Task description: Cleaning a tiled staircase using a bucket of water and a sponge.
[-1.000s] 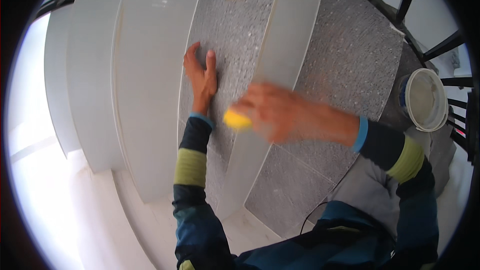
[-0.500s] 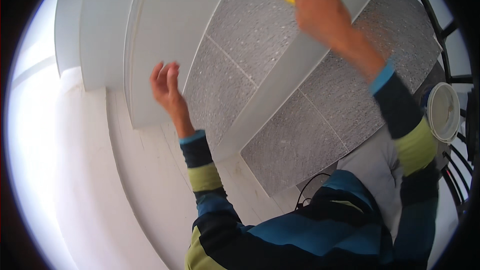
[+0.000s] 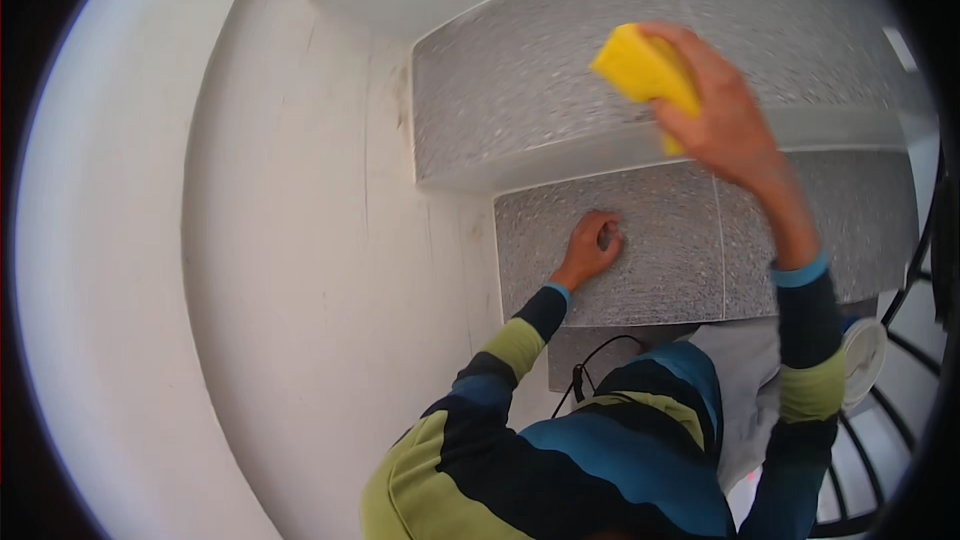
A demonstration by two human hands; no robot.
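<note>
A yellow sponge (image 3: 640, 65), block-shaped, is gripped in my right hand (image 3: 722, 120), thumb on one side and fingers on the other. That hand is over the upper grey speckled stair tread (image 3: 530, 50) and its pale front edge; motion blurs it a little, and I cannot tell whether the sponge touches the stone. My left hand (image 3: 590, 248) is at the lower grey tread (image 3: 650, 285), near the wall. Its fingers curl round toward the thumb in a ring, with nothing seen inside.
A white wall (image 3: 290, 240) with scuffs and thin cracks runs along the left. At the right are a black metal railing (image 3: 910, 350) and a white bucket (image 3: 862, 365). A thin black cable (image 3: 590, 355) lies below the lower tread, beside my body.
The view has turned, so the steps now run across the picture. My left hand, raised with fingers apart before, is down at the lower tread and curled. The sponge shows more fully.
</note>
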